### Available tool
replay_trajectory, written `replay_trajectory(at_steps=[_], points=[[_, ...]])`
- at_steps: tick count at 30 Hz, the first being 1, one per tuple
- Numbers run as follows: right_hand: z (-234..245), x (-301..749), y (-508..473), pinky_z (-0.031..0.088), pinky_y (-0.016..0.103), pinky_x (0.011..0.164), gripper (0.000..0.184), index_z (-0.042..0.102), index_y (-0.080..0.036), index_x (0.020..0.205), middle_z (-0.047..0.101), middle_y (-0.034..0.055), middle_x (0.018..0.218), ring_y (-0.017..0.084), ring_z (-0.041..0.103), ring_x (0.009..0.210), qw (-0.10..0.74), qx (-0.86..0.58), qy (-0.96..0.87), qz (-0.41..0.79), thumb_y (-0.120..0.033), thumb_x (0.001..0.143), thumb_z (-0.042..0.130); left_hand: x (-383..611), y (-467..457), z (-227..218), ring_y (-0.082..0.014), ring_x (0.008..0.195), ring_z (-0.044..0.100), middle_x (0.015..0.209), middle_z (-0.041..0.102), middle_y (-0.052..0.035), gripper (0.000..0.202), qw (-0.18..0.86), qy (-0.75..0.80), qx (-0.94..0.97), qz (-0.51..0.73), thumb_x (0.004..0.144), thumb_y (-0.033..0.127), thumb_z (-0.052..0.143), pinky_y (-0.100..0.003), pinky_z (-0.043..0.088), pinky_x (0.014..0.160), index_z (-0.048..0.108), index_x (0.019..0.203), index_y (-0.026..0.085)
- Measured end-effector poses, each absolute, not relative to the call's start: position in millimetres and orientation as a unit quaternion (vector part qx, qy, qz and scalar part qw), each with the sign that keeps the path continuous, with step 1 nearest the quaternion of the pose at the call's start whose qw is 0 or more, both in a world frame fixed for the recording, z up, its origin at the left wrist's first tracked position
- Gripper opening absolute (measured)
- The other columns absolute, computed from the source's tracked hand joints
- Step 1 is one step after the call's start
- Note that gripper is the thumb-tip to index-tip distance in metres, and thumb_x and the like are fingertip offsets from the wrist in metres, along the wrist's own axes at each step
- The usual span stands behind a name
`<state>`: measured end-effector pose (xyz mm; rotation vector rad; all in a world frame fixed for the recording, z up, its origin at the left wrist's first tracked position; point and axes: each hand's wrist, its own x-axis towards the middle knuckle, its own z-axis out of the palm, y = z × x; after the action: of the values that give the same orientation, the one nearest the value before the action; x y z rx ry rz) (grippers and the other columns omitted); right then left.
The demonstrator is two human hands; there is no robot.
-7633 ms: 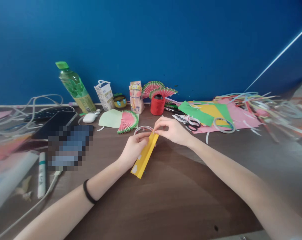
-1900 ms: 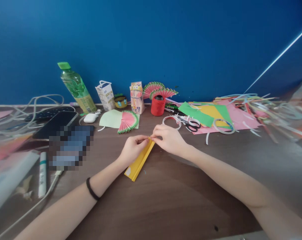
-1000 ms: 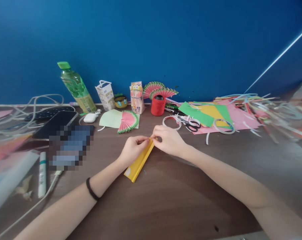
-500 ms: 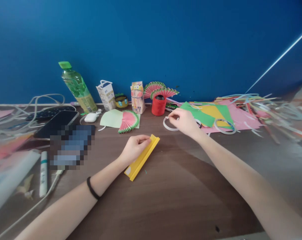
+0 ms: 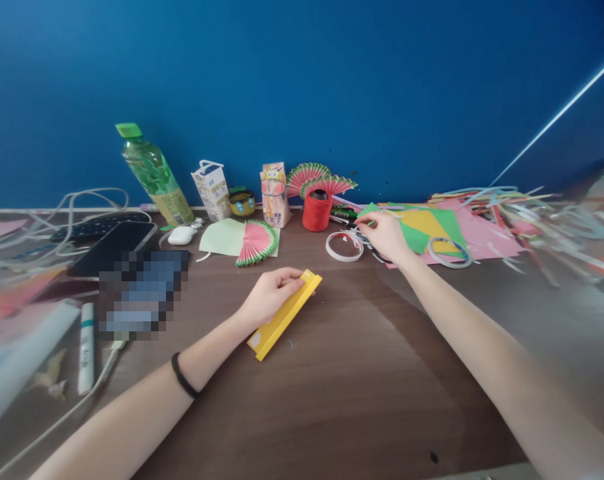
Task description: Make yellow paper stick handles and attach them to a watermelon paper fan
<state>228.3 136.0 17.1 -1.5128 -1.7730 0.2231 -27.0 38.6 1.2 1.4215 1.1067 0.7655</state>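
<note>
One folded yellow paper [image 5: 286,317] is clamped between left fingers [image 5: 292,287]; whether right fingers [image 5: 369,218] hold anything, I can't tell

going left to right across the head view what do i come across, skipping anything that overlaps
White marker, green bottle, blue-and-white carton, yellow folded paper held by the left hand, nearer white ring, right hand, second ring.

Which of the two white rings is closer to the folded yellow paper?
The white ring left of the right hand. The other ring, right of that hand, is farther off and overlaps the coloured sheets.
</note>
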Motion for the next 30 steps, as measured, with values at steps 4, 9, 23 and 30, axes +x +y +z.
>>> replay_trajectory(at_steps=[4, 9, 23, 30], points=[[28, 211, 123, 0.046, 0.033, 0.072, 0.019, 0.068, -0.016, 0.083, 0.069, 0.0055, 0.082, 0.018, 0.061, 0.073, 0.38, -0.529, -0.73, 0.207, -0.022, 0.076, 0.052, -26, 36, 8, -0.0191, 0.082, 0.066, 0.087, 0.073, -0.0043, 0.026, 0.575, 0.473, 0.596, 0.301, 0.078, 0.039, 0.056, -0.028, 0.047, 0.073, 0.062, 0.088, 0.017], [39, 184, 98, 0.045, 0.032, 0.08, 0.021, 0.067, -0.018, 0.093, 0.068, 0.0051, 0.097, 0.017, 0.061, 0.09, 0.276, -0.397, -0.804, 0.346, -0.027, 0.081, 0.052, -27, 36, 11, -0.0182, 0.077, 0.065, 0.085, 0.073, -0.004, 0.027, 0.574, 0.477, 0.601, 0.286, 0.078, 0.041, 0.057, -0.027, 0.047, 0.07, 0.064, 0.087, 0.016], [44, 169, 81, 0.044, 0.029, 0.076, 0.016, 0.067, -0.016, 0.09, 0.065, 0.0027, 0.09, 0.014, 0.058, 0.081, 0.184, -0.338, -0.841, 0.38, -0.019, 0.078, 0.056, -28, 37, 7, -0.0199, 0.081, 0.066, 0.083, 0.073, -0.0046, 0.028, 0.597, 0.451, 0.589, 0.305, 0.077, 0.038, 0.059, -0.028, 0.047, 0.074, 0.063, 0.093, 0.016], [44, 169, 81, 0.044, 0.028, 0.076, 0.014, 0.065, -0.016, 0.088, 0.065, 0.0025, 0.09, 0.014, 0.058, 0.082, 0.2, -0.321, -0.836, 0.397, -0.016, 0.076, 0.059, -30, 37, 6, -0.0191, 0.081, 0.066, 0.084, 0.073, -0.0041, 0.029, 0.61, 0.442, 0.581, 0.308, 0.077, 0.038, 0.06, -0.027, 0.047, 0.074, 0.064, 0.095, 0.016]])
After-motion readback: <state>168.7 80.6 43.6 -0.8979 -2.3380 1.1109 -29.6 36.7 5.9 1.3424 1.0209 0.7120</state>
